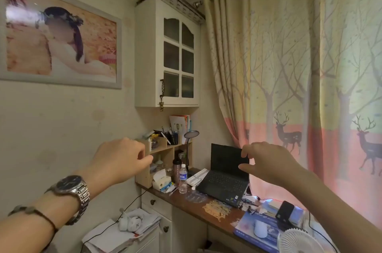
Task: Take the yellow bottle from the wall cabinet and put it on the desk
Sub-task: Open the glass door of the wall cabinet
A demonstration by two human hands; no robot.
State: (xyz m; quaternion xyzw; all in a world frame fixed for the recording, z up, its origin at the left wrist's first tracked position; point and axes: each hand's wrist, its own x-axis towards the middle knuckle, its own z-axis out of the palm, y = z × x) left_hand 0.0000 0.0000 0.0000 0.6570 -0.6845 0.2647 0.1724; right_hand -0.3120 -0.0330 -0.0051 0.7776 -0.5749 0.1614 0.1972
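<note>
A white wall cabinet [167,54] hangs in the corner above the desk [198,209]. Its glazed door is closed, with a dark metal handle [162,87] on the left edge. No yellow bottle shows through the dim panes. My left hand [122,159], with a wristwatch on the arm, is raised below and left of the cabinet, fingers loosely curled and holding nothing. My right hand [266,161] hovers in front of the laptop, fingers apart and empty. Both hands are well below the cabinet.
On the desk stand a wooden organiser [163,149], a lamp [191,134], a clear water bottle [183,179], a tissue box [162,182], an open laptop [225,178], a keyboard and a small white fan [299,240]. A deer-print curtain [299,66] hangs right; a framed picture [60,31] left.
</note>
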